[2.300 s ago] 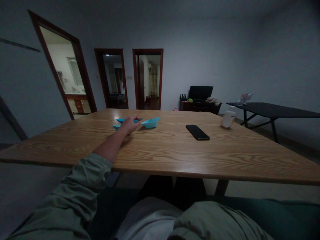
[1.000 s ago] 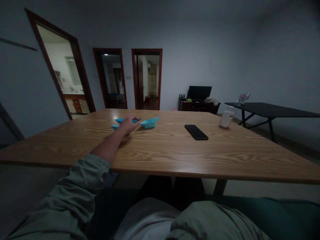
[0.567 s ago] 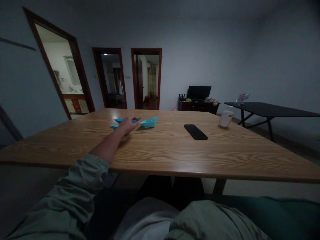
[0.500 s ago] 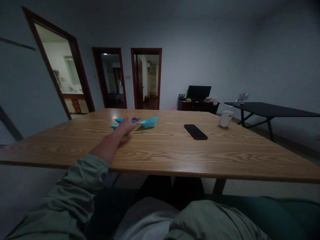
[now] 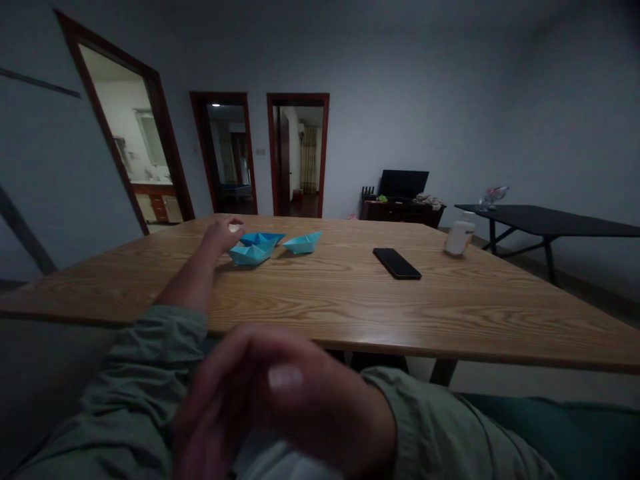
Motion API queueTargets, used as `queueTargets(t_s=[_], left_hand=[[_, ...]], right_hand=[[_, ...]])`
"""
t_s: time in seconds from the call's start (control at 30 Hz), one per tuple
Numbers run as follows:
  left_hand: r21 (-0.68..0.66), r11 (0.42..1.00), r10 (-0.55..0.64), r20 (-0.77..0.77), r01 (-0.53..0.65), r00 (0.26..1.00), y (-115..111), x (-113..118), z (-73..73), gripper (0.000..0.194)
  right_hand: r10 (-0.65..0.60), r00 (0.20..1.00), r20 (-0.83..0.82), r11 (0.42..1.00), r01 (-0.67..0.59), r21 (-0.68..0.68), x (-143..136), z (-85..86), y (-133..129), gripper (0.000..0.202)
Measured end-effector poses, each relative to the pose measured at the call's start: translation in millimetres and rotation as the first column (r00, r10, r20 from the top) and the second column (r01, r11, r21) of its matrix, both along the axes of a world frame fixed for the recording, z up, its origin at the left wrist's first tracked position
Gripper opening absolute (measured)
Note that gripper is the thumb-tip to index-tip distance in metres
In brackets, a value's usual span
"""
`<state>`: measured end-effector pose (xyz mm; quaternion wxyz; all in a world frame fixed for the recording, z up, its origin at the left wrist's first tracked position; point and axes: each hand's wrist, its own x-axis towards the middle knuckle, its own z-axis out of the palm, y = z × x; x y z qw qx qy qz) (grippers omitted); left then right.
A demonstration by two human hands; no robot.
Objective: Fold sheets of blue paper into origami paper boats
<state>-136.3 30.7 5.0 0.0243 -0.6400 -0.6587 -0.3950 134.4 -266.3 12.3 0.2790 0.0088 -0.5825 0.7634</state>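
Just left of a group of folded paper boats, my left hand (image 5: 223,235) is over the far left of the table with its fingers loosely curved and apart. Nearest to it are a light blue paper boat (image 5: 253,254) and a darker blue paper boat (image 5: 273,239) partly behind it. A third, light blue paper boat (image 5: 303,245) sits a little to the right. Close to the camera, blurred by motion, my right hand (image 5: 295,393) is raised below the table's front edge, fingers bent and apart, with nothing visible in it.
On the wooden table (image 5: 320,300) lie a black phone (image 5: 397,263) and, farther right, a white bottle (image 5: 459,238). A black table (image 5: 545,220) stands beyond on the right. A television (image 5: 404,183) rests on a dark cabinet by the far wall.
My left hand has moved left from above the boats to beside them, uncovering the boats. My right hand has come up into view at the bottom.
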Motion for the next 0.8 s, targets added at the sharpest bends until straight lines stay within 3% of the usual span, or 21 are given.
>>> queueTargets(t_s=[0.03,0.1,0.17,0.23,0.27,0.33,0.43,0.5,0.6,0.7,0.8], left_hand=[[-0.064,0.998,-0.026,0.020,0.027,0.999,1.9,-11.6,-2.6,0.038],[-0.253,0.959,-0.103,0.101,0.125,0.990,3.4,-28.5,-8.9,0.046],[-0.423,0.882,-0.145,0.178,0.209,0.973,1.4,-36.5,-14.1,0.056],[-0.528,0.805,-0.170,0.230,0.270,0.958,-2.8,-37.0,-16.7,0.064],[-0.556,0.775,-0.186,0.252,0.299,0.950,-5.0,-35.4,-16.9,0.067],[-0.576,0.737,-0.238,0.272,0.355,0.933,-8.2,-30.3,-15.8,0.066],[-0.522,0.772,-0.264,0.255,0.362,0.930,-9.4,-23.4,-12.6,0.050],[-0.436,0.822,-0.262,0.282,0.367,0.923,-9.6,-21.0,-10.1,0.040],[-0.291,0.849,-0.301,0.421,0.441,0.856,-12.3,-16.2,-5.5,0.039],[-0.112,0.851,-0.376,0.551,0.513,0.744,-17.3,0.3,-0.7,0.043],[0.029,0.774,-0.508,0.626,0.633,0.592,-21.1,33.3,1.6,0.046]], right_hand=[[-0.015,1.000,-0.020,1.000,0.015,0.022,1.3,7.4,24.2,0.039],[-0.261,0.965,0.005,0.947,0.255,0.195,10.5,14.7,77.0,0.030],[-0.494,0.867,0.063,0.819,0.439,0.370,27.4,12.7,129.4,0.022],[-0.682,0.720,0.128,0.668,0.542,0.510,49.5,4.2,175.7,0.014],[-0.763,0.632,0.135,0.583,0.584,0.565,61.4,-1.5,195.4,0.011],[-0.856,0.495,0.151,0.468,0.615,0.634,85.4,-14.3,227.3,0.005],[-0.933,0.316,0.174,0.339,0.601,0.724,117.5,-33.7,257.4,0.005],[-0.951,0.247,0.184,0.294,0.548,0.783,132.9,-43.7,267.7,0.006],[-0.958,0.212,0.194,0.277,0.512,0.813,142.7,-49.9,272.6,0.007],[-0.949,0.255,0.186,0.302,0.567,0.767,135.7,-46.1,268.5,0.017],[-0.920,0.353,0.169,0.374,0.665,0.647,118.3,-37.1,259.1,0.035]])
